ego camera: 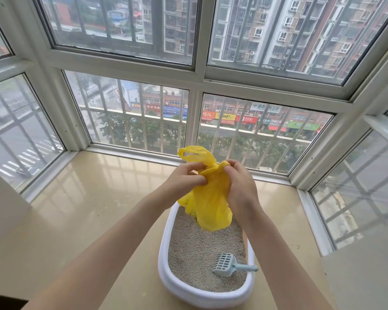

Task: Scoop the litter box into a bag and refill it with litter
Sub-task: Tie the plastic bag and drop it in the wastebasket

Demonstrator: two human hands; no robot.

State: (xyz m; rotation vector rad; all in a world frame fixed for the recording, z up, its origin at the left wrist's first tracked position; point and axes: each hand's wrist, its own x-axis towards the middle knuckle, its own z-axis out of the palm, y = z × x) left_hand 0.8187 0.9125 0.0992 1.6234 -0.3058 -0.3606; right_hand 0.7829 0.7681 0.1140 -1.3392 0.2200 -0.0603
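A yellow plastic bag hangs in the air above the far end of the litter box. My left hand pinches its upper edge from the left, and my right hand grips the same edge from the right. One bag handle sticks up above my fingers. The white oval box sits on the sill and holds grey litter. A pale blue slotted scoop lies in the litter at the near right, its handle resting over the rim.
The box rests on a glossy beige bay-window sill. White-framed windows with outside bars close it in at the back and both sides. A pale wall edge stands at the far left.
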